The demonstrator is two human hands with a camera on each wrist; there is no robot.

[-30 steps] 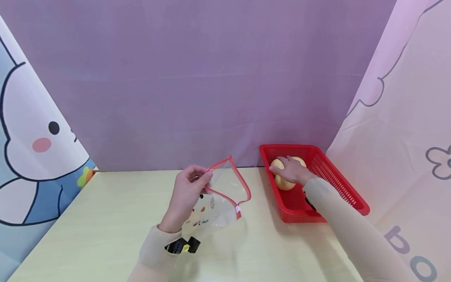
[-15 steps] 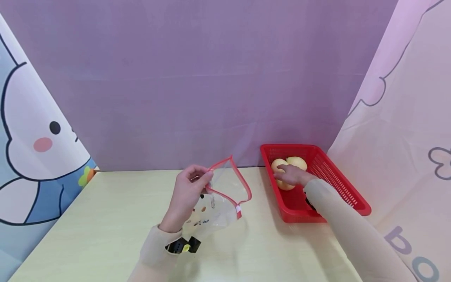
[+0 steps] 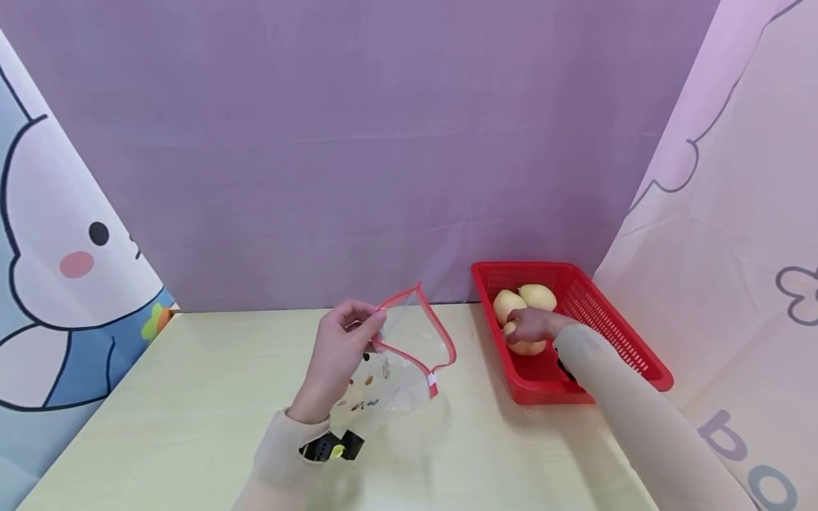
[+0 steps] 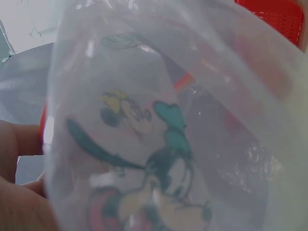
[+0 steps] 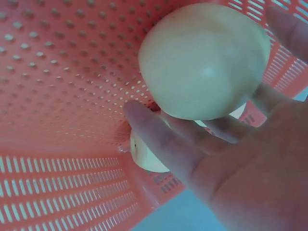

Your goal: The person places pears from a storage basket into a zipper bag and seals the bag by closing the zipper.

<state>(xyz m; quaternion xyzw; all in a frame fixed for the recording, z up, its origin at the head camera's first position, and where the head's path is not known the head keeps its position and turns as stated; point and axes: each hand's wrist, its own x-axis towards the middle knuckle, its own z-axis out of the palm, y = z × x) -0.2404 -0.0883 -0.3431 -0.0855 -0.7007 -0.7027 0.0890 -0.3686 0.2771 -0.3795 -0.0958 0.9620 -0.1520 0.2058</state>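
Note:
My left hand pinches the red-edged mouth of a clear zip bag, whose opening gapes toward the right. Cartoon figures printed on the bag fill much of the left wrist view. Inside the red basket, my right hand has its fingers curled round a pale yellow pear. Seen from the right wrist, this pear lies between the thumb and the fingers. Two more pears, one on the left and one farther back, sit beyond the hand.
The red plastic basket with slotted walls stands at the right rear of the pale table. A purple cloth hangs behind the table. Printed cartoon sheets flank it on the left and right.
My right hand has gone from lying over the pears to gripping the nearest one, which has shifted slightly toward me and right. The left hand and bag have stayed put.

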